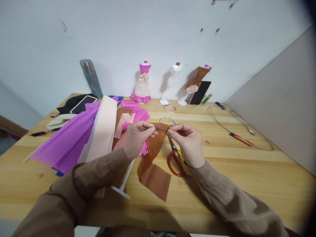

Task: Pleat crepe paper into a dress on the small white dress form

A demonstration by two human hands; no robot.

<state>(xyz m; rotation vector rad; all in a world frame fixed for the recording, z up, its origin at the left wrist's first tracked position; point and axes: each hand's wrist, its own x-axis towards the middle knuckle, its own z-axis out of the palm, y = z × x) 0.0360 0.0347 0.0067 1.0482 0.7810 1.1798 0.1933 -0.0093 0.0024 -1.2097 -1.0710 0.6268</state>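
A brown crepe paper strip [154,144] is stretched between my two hands above the table, its lower end hanging down and folding onto the wood. My left hand [138,136] pinches one side of its top edge. The other side is pinched by my right hand [189,141]. Scissors with red and yellow handles [175,163] lie under and beside my right hand, partly hidden by it. Close to my left wrist, a white stand [120,191] lies tipped over, its upper part covered by my arm and the papers.
Purple crepe paper [71,138] and cream paper [103,128] pile up at the left. Dressed mini mannequins [142,87] and a bare white one [170,82] stand along the wall. A bottle [91,79], a phone [83,104], a tape ring [168,120] and a red-handled cable tool [240,139] surround the work.
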